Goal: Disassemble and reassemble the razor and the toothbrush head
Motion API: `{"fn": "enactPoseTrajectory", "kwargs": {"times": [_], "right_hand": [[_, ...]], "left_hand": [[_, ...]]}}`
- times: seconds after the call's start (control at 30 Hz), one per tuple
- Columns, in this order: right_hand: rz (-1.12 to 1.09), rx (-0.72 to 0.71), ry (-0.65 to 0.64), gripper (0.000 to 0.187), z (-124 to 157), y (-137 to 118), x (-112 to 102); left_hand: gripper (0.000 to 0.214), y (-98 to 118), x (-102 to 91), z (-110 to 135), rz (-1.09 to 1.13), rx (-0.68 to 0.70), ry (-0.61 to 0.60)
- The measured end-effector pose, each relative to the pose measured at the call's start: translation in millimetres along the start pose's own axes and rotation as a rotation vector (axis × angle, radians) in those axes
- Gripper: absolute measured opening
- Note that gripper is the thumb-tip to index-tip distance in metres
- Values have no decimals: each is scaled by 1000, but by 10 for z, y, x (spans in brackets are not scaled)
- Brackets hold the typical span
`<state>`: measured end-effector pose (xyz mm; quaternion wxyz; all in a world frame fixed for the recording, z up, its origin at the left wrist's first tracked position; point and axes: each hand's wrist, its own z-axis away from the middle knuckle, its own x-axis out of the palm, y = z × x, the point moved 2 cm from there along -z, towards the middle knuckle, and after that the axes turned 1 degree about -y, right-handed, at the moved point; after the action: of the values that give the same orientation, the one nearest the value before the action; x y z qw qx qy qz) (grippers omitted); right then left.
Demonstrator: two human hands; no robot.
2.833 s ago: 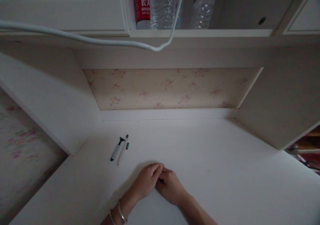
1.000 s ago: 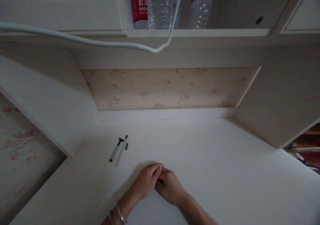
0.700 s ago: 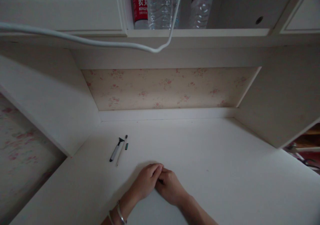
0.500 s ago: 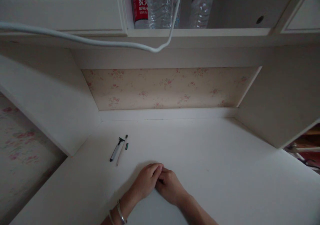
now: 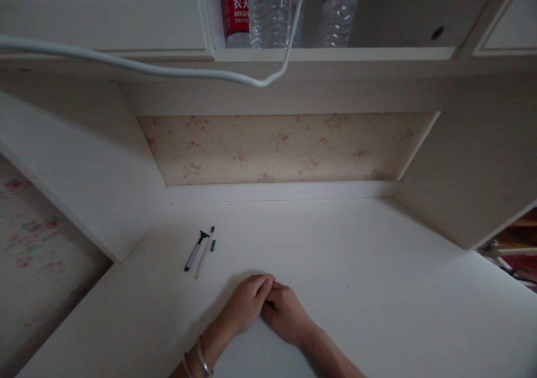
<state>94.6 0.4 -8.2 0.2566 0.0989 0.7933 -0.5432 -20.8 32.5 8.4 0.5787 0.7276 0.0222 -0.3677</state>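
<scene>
A T-headed razor (image 5: 193, 257) with a grey-and-black handle, a slender pale toothbrush (image 5: 203, 255) and a small dark-green block (image 5: 213, 246) lie left of centre on the white table (image 5: 377, 260). The top edge cuts off ribbed clear bottles (image 5: 269, 17). At lower centre, left hand (image 5: 246, 304) and right hand (image 5: 284, 312) clasp each other, fingers curled, palms hidden; all three objects lie near, to their upper left.

We read "农夫" and, beneath, "NONGF", cut off at right, on a bottle's (image 5: 238, 41) red label (image 5: 236, 10); smaller print illegible.
</scene>
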Motion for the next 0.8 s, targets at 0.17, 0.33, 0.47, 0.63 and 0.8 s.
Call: {"fn": "enactPoseTrajectory", "kwargs": {"times": [0.17,0.33,0.47,0.63,0.8], "right_hand": [[8,12,-2,35,0,-4,-8],[-5,-8,6,34,-1,-14,-9],[12,2,3,34,1,4,9],[14,1,9,33,7,14,12],[15,-8,-2,33,4,-8,-2]], "left_hand": [[43,10,-4,0,4,-1,2],[42,1,0,-3,-1,10,2],[43,-13,6,1,-11,2,12],[43,-20,6,-2,-9,8,-3],[42,-18,1,0,-11,6,5]]}}
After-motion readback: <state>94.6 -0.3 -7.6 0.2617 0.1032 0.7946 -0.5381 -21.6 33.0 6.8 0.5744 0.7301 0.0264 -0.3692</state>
